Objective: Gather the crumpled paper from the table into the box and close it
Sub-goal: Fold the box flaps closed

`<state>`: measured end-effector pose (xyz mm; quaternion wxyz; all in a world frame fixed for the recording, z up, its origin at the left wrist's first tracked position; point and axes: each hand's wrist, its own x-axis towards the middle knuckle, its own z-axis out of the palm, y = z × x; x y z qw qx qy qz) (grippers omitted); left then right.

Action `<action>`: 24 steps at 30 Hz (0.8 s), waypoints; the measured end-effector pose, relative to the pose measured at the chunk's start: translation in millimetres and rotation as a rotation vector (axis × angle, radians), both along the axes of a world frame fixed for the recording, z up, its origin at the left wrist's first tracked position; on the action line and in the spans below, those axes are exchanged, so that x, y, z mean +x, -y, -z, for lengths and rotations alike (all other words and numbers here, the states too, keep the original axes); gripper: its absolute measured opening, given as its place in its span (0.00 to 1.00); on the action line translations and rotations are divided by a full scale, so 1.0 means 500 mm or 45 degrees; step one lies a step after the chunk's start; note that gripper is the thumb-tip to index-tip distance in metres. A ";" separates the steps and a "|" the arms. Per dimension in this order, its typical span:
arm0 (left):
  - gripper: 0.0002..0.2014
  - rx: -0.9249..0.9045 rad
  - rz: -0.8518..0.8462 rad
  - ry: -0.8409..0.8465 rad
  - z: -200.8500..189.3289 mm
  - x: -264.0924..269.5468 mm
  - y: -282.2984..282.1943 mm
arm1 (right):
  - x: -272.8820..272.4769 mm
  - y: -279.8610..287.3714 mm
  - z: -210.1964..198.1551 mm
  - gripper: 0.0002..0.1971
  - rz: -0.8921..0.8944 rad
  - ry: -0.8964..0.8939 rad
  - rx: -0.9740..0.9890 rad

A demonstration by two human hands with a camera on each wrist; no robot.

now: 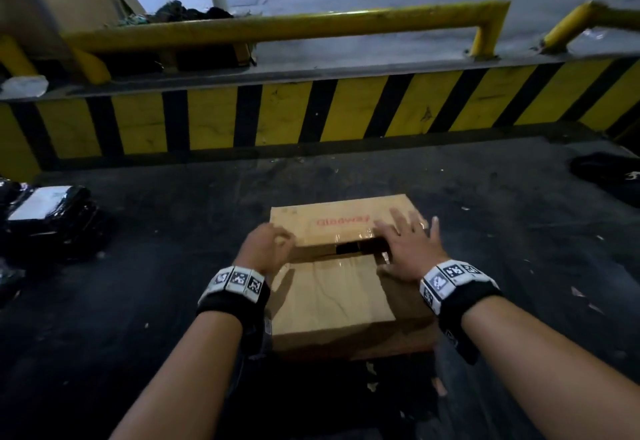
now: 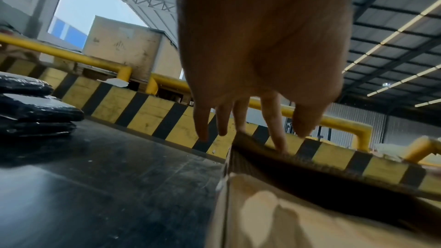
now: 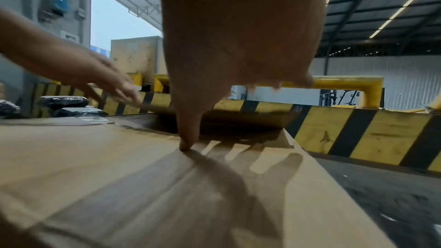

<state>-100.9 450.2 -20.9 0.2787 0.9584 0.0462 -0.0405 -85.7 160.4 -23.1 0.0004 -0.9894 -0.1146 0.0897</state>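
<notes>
the box (image 1: 332, 287) sits on the dark tabletop (image 1: 156, 266) right in front of the person, its long axis running away from them toward the striped barrier (image 1: 346, 110), the red lettering on the far flap (image 1: 346, 218) readable from the near side. no crumpled paper shows on the tabletop, so the gathering looks done and the step in hand is the closing. the near flap (image 1: 329, 290) already lies flat; the far one is almost down, with a dark slit left between the two edges. the right hand (image 1: 410, 249) is spread, fingers straight on the far flap, thumb touching the near one. the left hand (image 1: 265, 247) has its fingers loosely curled at the far flap's left edge, tips touching it, gripping nothing. to do this well, press both ends of the far flap down evenly, so the edges meet along the seam rather than one riding over the other, and keep fingertips out of the slit.
</notes>
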 end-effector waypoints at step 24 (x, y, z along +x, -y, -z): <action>0.25 0.201 -0.089 -0.048 0.126 -0.065 0.051 | -0.022 0.052 0.088 0.35 0.132 -0.244 0.172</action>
